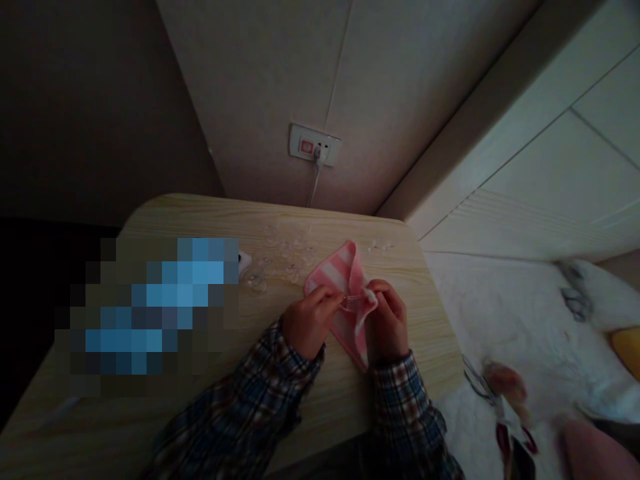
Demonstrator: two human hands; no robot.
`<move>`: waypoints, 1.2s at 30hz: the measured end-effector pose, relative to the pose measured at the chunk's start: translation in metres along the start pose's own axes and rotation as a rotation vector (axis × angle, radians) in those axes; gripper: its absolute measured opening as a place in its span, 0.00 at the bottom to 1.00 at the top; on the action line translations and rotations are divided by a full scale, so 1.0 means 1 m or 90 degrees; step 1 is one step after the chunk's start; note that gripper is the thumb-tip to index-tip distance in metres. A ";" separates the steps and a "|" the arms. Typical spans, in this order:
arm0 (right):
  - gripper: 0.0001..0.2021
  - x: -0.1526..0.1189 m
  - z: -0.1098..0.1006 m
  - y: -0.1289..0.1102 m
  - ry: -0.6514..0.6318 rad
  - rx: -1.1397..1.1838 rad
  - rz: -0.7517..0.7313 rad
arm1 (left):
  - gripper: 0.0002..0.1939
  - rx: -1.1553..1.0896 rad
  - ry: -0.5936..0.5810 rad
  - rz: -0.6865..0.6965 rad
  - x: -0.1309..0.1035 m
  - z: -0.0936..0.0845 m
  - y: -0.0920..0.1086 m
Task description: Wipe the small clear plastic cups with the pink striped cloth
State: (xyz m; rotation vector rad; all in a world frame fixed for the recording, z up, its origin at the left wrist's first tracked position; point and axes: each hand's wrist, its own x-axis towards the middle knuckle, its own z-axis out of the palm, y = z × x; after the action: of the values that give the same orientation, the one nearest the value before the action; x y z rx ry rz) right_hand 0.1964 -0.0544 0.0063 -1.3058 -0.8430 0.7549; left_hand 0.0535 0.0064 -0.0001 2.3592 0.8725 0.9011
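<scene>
A pink and white striped cloth (340, 268) lies partly on the wooden table, its near part lifted between my hands. My left hand (311, 320) pinches the end of a thin, clear or pale strand at the cloth's middle; its exact nature is too small to tell. My right hand (389, 320) grips the cloth's gathered right edge, where a small whitish tuft shows. Several small clear plastic pieces (293, 269) lie behind and left of the cloth. A few tiny pale bits (381, 247) rest behind it on the right.
The wooden table (225, 213) meets a wall with a socket (315, 145) and plugged-in white cable. A pixelated blue area covers the table's left. Right of the table, a white sheet (450, 293) holds scissors (515, 427) and a blurred reddish thing (506, 381).
</scene>
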 end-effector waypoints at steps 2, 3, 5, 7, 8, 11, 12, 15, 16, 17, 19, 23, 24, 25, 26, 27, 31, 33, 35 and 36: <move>0.07 -0.001 0.002 -0.002 -0.018 -0.003 0.010 | 0.10 0.001 -0.009 -0.002 0.000 0.000 -0.001; 0.08 -0.001 0.003 -0.002 -0.026 0.002 0.018 | 0.10 0.001 -0.011 -0.005 0.000 0.000 -0.001; 0.11 -0.001 0.005 -0.004 -0.046 0.021 0.033 | 0.09 0.003 -0.011 -0.008 0.000 0.000 -0.001; 0.13 -0.002 0.007 -0.004 -0.058 0.032 0.036 | 0.09 0.008 -0.012 -0.009 0.001 0.000 0.000; 0.13 -0.003 0.007 -0.004 -0.060 0.025 0.031 | 0.09 0.012 -0.015 -0.009 0.001 0.000 0.000; 0.13 -0.004 0.007 0.000 -0.046 -0.045 0.010 | 0.10 0.039 -0.040 -0.010 0.000 0.000 0.000; 0.12 -0.004 0.007 0.001 -0.040 -0.073 0.006 | 0.10 0.049 -0.048 -0.011 0.000 -0.001 0.000; 0.10 -0.005 0.006 0.004 -0.028 -0.142 -0.008 | 0.11 0.070 -0.065 -0.008 -0.001 -0.003 0.002; 0.08 -0.005 0.006 0.004 -0.026 -0.157 -0.016 | 0.12 0.074 -0.066 -0.006 -0.001 -0.004 0.002; 0.07 -0.005 0.006 0.004 -0.024 -0.168 -0.024 | 0.12 0.077 -0.066 -0.002 -0.001 -0.005 0.003; 0.05 -0.006 0.005 0.004 -0.025 -0.184 -0.032 | 0.12 0.085 -0.064 0.006 -0.001 -0.006 0.004; 0.05 -0.007 0.004 0.003 -0.021 -0.228 -0.030 | 0.11 0.113 -0.034 0.027 0.000 -0.006 0.003; 0.05 -0.007 0.004 0.003 -0.021 -0.240 -0.029 | 0.11 0.119 -0.027 0.030 0.000 -0.006 0.003; 0.05 -0.007 0.004 0.004 -0.022 -0.251 -0.029 | 0.11 0.122 -0.024 0.032 0.000 -0.006 0.002; 0.05 -0.008 0.004 0.004 -0.024 -0.259 -0.028 | 0.11 0.125 -0.025 0.032 0.000 -0.006 0.001; 0.05 -0.008 0.004 0.004 -0.025 -0.266 -0.027 | 0.11 0.127 -0.029 0.030 0.000 -0.006 0.001; 0.06 -0.009 0.005 0.005 -0.015 -0.277 -0.031 | 0.11 0.136 -0.028 0.025 0.001 -0.007 0.001; 0.05 -0.009 0.005 0.004 -0.006 -0.284 -0.041 | 0.11 0.129 -0.031 0.028 0.002 -0.007 0.001; 0.04 -0.008 0.005 0.004 0.008 -0.292 -0.052 | 0.11 0.124 -0.039 0.024 0.003 -0.008 0.002; 0.04 -0.008 0.004 0.004 0.018 -0.295 -0.054 | 0.10 0.123 -0.040 0.018 0.003 -0.008 0.002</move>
State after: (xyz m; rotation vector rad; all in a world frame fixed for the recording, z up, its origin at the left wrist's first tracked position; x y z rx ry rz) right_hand 0.1885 -0.0588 0.0018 -1.6711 -1.0849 0.4861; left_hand 0.0504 0.0087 0.0075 2.5553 0.9409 0.7806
